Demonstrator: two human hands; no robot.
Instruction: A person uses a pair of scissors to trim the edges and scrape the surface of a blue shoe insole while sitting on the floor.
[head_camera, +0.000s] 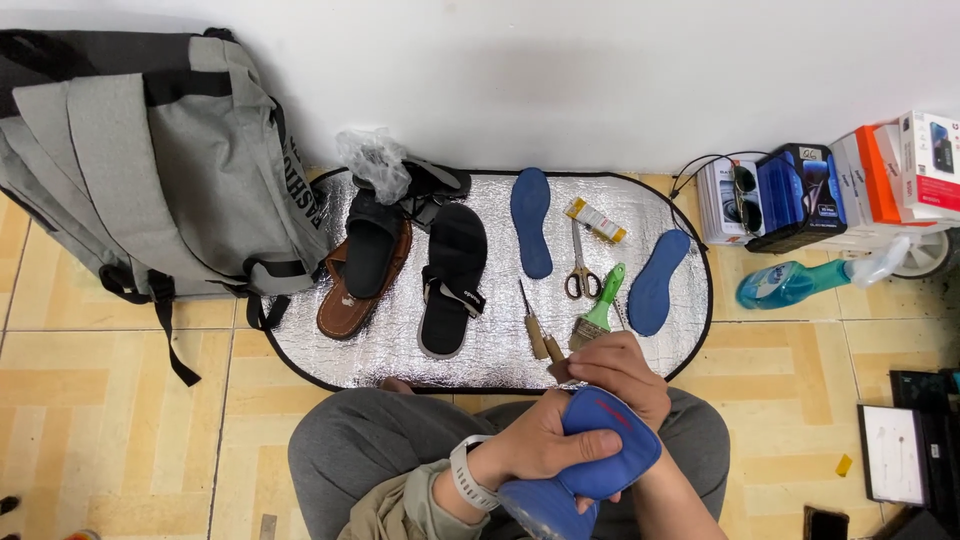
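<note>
My left hand (545, 440) grips a blue slipper (590, 460) over my lap, thumb across its upper. My right hand (620, 372) is curled just above the slipper's top edge, holding a wooden-handled tool (556, 360) against it. On the silver mat (400, 345) ahead lie two blue insoles (531, 220) (657, 282), scissors (580, 265), a green-handled brush (600, 310), a wooden-handled awl (532, 320) and a small yellow glue tube (596, 220).
A brown sandal (350, 290) and black sandals (452, 280) lie on the mat's left half, with a crumpled plastic bag (375, 160). A grey backpack (140, 170) leans on the wall at left. Boxes (830, 185) and a blue spray bottle (800, 282) stand at right.
</note>
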